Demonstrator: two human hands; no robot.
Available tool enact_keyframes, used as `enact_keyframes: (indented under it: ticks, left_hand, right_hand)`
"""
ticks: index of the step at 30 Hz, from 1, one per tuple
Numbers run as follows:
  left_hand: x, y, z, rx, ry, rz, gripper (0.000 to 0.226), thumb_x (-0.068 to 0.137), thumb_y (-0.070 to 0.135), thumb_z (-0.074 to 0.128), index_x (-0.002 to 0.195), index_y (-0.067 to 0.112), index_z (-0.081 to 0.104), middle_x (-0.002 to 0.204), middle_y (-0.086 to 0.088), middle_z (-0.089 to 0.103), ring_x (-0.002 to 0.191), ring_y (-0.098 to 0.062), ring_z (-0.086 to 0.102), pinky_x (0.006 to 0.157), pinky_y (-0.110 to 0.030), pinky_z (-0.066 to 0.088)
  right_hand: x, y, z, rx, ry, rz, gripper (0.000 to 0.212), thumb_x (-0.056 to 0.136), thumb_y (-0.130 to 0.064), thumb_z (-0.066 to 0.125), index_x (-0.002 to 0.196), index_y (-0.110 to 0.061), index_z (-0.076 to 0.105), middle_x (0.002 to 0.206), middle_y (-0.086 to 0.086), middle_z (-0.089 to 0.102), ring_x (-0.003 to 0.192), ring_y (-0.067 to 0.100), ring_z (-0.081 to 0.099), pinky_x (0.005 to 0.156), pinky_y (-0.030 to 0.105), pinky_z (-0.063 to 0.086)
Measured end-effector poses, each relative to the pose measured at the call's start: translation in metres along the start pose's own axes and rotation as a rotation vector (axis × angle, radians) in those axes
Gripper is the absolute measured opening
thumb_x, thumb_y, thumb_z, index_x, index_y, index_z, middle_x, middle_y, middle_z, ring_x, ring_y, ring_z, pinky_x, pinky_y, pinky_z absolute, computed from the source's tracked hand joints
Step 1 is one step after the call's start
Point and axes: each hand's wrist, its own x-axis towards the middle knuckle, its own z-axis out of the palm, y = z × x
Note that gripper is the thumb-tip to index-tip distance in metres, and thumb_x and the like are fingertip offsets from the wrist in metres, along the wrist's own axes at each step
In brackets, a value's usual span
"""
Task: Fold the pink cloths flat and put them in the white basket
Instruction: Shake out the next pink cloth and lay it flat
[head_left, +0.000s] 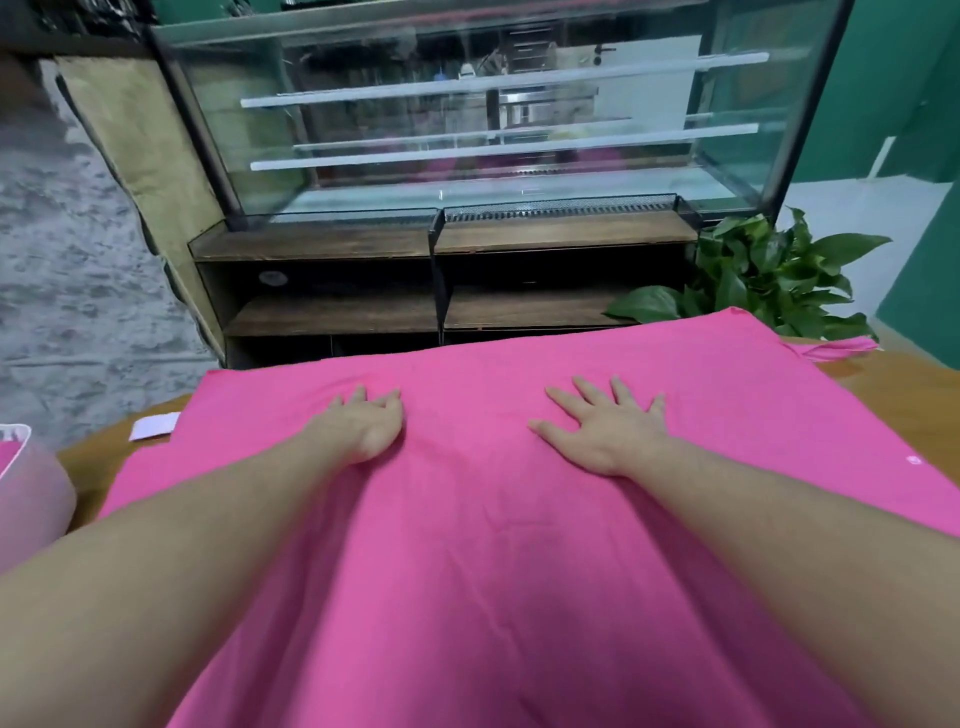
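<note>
A large pink cloth (467, 545) lies spread over the wooden table (88, 467), covering most of it. My left hand (363, 423) rests palm down on the cloth left of centre, fingers lightly bent against the fabric. My right hand (608, 426) lies flat on the cloth right of centre with its fingers spread. A white label (153, 427) sticks out at the cloth's far left corner. The white basket (23, 493) shows partly at the left edge, with pink fabric inside it.
A glass display case (483, 114) on a dark wooden shelf unit (441, 291) stands just beyond the table. A green leafy plant (769, 280) sits at the far right. More pink fabric (841, 347) pokes out behind the cloth's far right corner.
</note>
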Motion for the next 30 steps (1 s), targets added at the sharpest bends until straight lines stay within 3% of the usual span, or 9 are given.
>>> enact_keyframes:
  ticks: [6,11,16,19,23,25,30]
  left_hand:
    - [0.026,0.013,0.003,0.031,0.077,0.018,0.053,0.101,0.051,0.006,0.154,0.048,0.002,0.166,0.0,-0.008,0.153,-0.027,-0.007,0.121,-0.055,-0.004]
    - [0.051,0.015,0.004,0.041,0.155,0.055,0.054,0.1,0.054,0.006,0.154,0.048,0.005,0.166,0.001,-0.005,0.153,-0.025,-0.004,0.121,-0.056,-0.002]
    - [0.067,0.023,0.007,0.016,0.183,0.055,0.054,0.1,0.053,0.008,0.154,0.05,0.007,0.166,0.002,-0.002,0.153,-0.026,-0.003,0.121,-0.056,0.001]
    - [0.066,0.026,0.007,0.009,0.239,0.073,0.056,0.1,0.054,0.009,0.154,0.044,0.018,0.166,0.005,0.006,0.153,-0.026,0.004,0.119,-0.061,0.006]
    - [0.034,0.027,0.012,-0.039,0.332,0.209,0.049,0.102,0.049,0.019,0.142,0.039,0.046,0.161,0.007,0.027,0.147,-0.02,0.027,0.113,-0.068,0.016]
    - [0.006,0.024,0.02,-0.087,0.341,0.254,0.045,0.103,0.048,0.022,0.138,0.038,0.049,0.157,0.009,0.033,0.143,-0.018,0.033,0.112,-0.068,0.019]
    - [-0.064,0.016,0.049,-0.065,0.263,0.318,0.046,0.104,0.049,0.024,0.146,0.041,0.04,0.162,0.014,0.023,0.15,-0.013,0.019,0.116,-0.064,0.015]
  right_hand:
    - [0.028,0.003,0.001,0.045,0.073,0.035,0.076,0.079,-0.089,0.005,0.149,-0.059,0.008,0.164,-0.019,0.002,0.153,0.024,-0.004,0.113,0.07,-0.006]
    - [0.049,0.01,-0.001,0.049,0.097,0.017,0.069,0.085,-0.083,0.008,0.149,-0.058,0.012,0.164,-0.018,0.007,0.152,0.025,0.001,0.113,0.069,-0.004]
    - [0.073,0.019,-0.003,0.089,0.14,0.082,0.071,0.087,-0.078,0.024,0.152,-0.048,0.019,0.163,-0.018,0.014,0.151,0.02,0.011,0.116,0.065,0.002]
    - [0.08,0.02,-0.001,0.245,0.284,0.073,0.066,0.088,-0.06,0.042,0.151,-0.044,0.027,0.16,-0.014,0.028,0.146,0.018,0.027,0.117,0.06,0.013]
    - [0.059,0.015,-0.003,0.521,0.486,-0.141,0.057,0.086,-0.035,0.052,0.143,-0.033,0.049,0.146,-0.009,0.051,0.135,0.015,0.045,0.114,0.041,0.034]
    - [0.038,0.006,0.001,0.419,0.442,-0.204,0.056,0.085,-0.04,0.046,0.141,-0.035,0.051,0.148,-0.01,0.049,0.138,0.016,0.04,0.115,0.048,0.03]
    - [-0.031,-0.022,0.021,0.242,0.237,-0.264,0.049,0.098,-0.05,0.041,0.147,-0.046,0.037,0.16,-0.013,0.026,0.15,0.018,0.016,0.119,0.061,0.01]
